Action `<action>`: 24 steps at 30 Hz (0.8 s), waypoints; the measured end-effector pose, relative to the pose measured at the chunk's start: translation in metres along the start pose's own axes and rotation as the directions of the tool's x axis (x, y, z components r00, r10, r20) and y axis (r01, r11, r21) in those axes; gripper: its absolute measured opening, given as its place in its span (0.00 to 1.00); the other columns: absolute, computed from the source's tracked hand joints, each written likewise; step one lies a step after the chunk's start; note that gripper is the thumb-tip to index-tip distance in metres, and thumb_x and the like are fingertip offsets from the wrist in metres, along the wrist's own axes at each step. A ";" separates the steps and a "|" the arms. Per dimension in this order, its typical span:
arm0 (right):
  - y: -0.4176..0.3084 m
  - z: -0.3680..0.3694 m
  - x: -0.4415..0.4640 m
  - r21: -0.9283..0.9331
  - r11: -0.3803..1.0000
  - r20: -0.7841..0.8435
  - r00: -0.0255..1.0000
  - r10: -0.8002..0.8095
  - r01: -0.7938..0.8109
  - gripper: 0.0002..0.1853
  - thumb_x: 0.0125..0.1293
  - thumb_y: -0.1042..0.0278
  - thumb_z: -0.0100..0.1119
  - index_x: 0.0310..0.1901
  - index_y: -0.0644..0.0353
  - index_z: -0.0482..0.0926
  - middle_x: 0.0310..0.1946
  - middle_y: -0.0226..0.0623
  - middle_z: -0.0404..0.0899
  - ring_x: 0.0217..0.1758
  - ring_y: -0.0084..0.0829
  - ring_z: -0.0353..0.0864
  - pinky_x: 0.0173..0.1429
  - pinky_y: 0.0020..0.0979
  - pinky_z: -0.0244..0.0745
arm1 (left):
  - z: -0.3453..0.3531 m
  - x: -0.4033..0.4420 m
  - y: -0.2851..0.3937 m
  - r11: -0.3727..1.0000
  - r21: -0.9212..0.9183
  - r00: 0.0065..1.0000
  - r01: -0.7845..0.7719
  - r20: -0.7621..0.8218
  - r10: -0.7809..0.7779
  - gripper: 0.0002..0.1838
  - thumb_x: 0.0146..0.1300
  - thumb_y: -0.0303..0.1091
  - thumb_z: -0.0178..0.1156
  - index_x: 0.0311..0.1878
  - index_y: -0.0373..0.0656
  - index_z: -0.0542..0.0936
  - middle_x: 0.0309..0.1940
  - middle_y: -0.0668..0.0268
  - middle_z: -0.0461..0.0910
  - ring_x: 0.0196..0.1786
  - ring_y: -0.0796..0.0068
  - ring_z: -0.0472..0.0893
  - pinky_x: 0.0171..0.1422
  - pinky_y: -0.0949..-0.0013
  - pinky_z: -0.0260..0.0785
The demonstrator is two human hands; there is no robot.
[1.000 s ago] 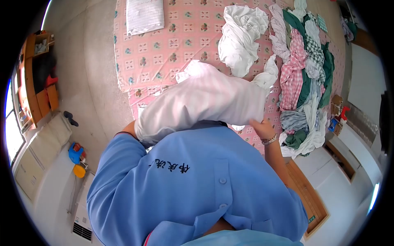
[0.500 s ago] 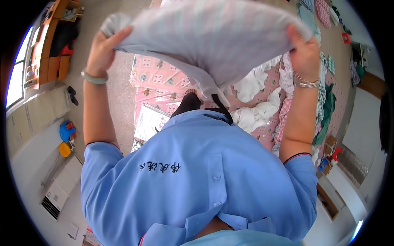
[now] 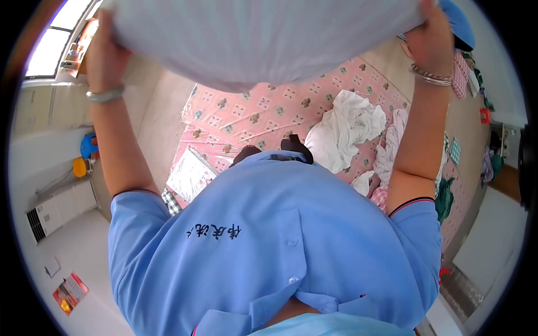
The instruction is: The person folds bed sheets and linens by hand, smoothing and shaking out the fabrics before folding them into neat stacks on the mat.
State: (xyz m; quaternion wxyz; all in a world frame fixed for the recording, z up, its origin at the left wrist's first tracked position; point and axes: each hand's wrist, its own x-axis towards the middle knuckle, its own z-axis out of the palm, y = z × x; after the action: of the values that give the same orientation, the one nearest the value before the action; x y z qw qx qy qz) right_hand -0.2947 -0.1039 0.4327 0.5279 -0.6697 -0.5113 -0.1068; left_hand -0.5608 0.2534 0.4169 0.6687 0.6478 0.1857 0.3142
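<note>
A pale striped cloth sheet (image 3: 263, 45) is stretched wide between my hands at the top of the head view, its lower edge sagging in a curve. My left hand (image 3: 107, 56), blurred, is closed on the sheet's left end, above a pale bangle. At the right end, my right hand (image 3: 430, 45) grips the cloth, with silver bracelets on that wrist. The sheet's upper part runs out of view. Beneath it spreads a pink patterned floor covering (image 3: 252, 120).
Crumpled white cloth (image 3: 347, 126) lies on the covering to the right, beside a pinkish heap (image 3: 389, 151). A flat folded white packet (image 3: 192, 175) lies near my left side. Something blue with a dark edge (image 3: 459, 25) shows at the top right, possibly a person's clothing.
Both hands have risen and spread farther apart. The sheet has gone from bunched in the middle to drawn out wide, uncovering more of the pink covering. My view has shifted too.
</note>
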 end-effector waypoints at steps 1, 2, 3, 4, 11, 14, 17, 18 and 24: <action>0.020 -0.002 -0.018 -0.146 0.987 0.120 0.989 0.090 -0.073 0.14 0.58 0.66 0.52 0.43 0.66 0.73 0.37 0.34 0.76 0.39 0.24 0.73 0.43 0.24 0.67 | 0.005 -0.013 -0.010 0.997 0.069 0.999 0.041 -0.023 -0.039 0.16 0.57 0.40 0.53 0.40 0.36 0.74 0.32 0.67 0.75 0.34 0.80 0.73 0.39 0.77 0.65; 0.039 -0.003 -0.036 -0.302 0.948 0.237 0.955 0.179 -0.103 0.15 0.56 0.66 0.55 0.44 0.65 0.73 0.37 0.32 0.76 0.38 0.23 0.73 0.42 0.23 0.66 | 0.007 -0.031 -0.022 0.974 0.209 0.996 0.089 -0.038 -0.083 0.16 0.57 0.40 0.53 0.40 0.35 0.74 0.32 0.67 0.75 0.35 0.80 0.73 0.39 0.77 0.65; 0.045 0.009 -0.060 0.090 0.805 0.302 0.786 0.540 -0.587 0.16 0.56 0.66 0.55 0.45 0.65 0.73 0.37 0.32 0.76 0.37 0.24 0.73 0.41 0.24 0.67 | 0.006 -0.054 -0.034 0.920 0.368 0.991 0.134 -0.049 -0.124 0.16 0.57 0.41 0.53 0.40 0.35 0.74 0.32 0.67 0.76 0.35 0.79 0.73 0.39 0.77 0.65; 0.029 0.012 -0.082 0.172 0.744 0.349 0.746 0.567 -0.645 0.18 0.54 0.63 0.57 0.44 0.66 0.73 0.35 0.32 0.76 0.34 0.22 0.73 0.40 0.24 0.67 | 0.004 -0.080 -0.046 0.768 0.633 0.990 0.102 0.012 -0.141 0.16 0.58 0.41 0.53 0.38 0.36 0.75 0.31 0.69 0.75 0.35 0.81 0.72 0.40 0.77 0.64; 0.080 0.017 -0.210 0.275 0.283 0.651 0.395 0.648 -0.919 0.16 0.57 0.61 0.55 0.39 0.66 0.75 0.36 0.30 0.76 0.38 0.18 0.72 0.45 0.23 0.65 | 0.048 -0.221 -0.137 0.870 -0.241 0.849 0.430 -0.219 -0.480 0.12 0.61 0.37 0.50 0.40 0.38 0.75 0.37 0.71 0.75 0.41 0.84 0.71 0.48 0.78 0.60; 0.074 0.004 -0.176 0.369 0.315 0.649 0.484 0.586 -0.875 0.15 0.57 0.63 0.54 0.40 0.66 0.75 0.37 0.32 0.76 0.39 0.19 0.72 0.47 0.22 0.65 | 0.025 -0.216 -0.116 0.930 -0.084 0.918 0.358 -0.151 -0.367 0.12 0.61 0.36 0.49 0.40 0.38 0.75 0.39 0.68 0.75 0.43 0.81 0.72 0.52 0.76 0.61; 0.048 0.001 -0.130 0.495 0.350 0.603 0.604 0.521 -0.795 0.14 0.57 0.64 0.53 0.40 0.66 0.74 0.36 0.32 0.76 0.40 0.21 0.73 0.47 0.23 0.65 | 0.045 -0.194 -0.062 0.970 -0.174 0.967 0.168 -0.163 -0.197 0.13 0.61 0.37 0.49 0.39 0.36 0.75 0.37 0.69 0.75 0.41 0.81 0.71 0.47 0.76 0.62; 0.045 0.005 -0.122 0.566 0.324 0.572 0.644 0.508 -0.758 0.14 0.58 0.64 0.53 0.40 0.66 0.74 0.36 0.33 0.76 0.40 0.22 0.73 0.46 0.24 0.66 | 0.042 -0.194 -0.069 0.969 -0.180 0.963 0.171 -0.177 -0.203 0.13 0.61 0.37 0.49 0.39 0.36 0.75 0.37 0.69 0.75 0.41 0.81 0.71 0.47 0.76 0.62; 0.082 0.071 -0.064 0.402 0.325 0.668 0.517 0.535 -0.856 0.16 0.58 0.61 0.54 0.40 0.66 0.74 0.36 0.34 0.76 0.40 0.26 0.75 0.44 0.25 0.69 | -0.004 -0.143 -0.098 0.914 -0.030 0.863 0.405 -0.316 -0.393 0.16 0.60 0.41 0.51 0.42 0.36 0.73 0.35 0.66 0.76 0.38 0.78 0.74 0.46 0.75 0.64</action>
State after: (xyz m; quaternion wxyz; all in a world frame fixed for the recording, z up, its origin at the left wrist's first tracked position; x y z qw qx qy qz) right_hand -0.2866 -0.0762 0.3104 0.6047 -0.5767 -0.2579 0.4850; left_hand -0.6508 0.1655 0.2980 0.6685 0.5490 0.4260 0.2650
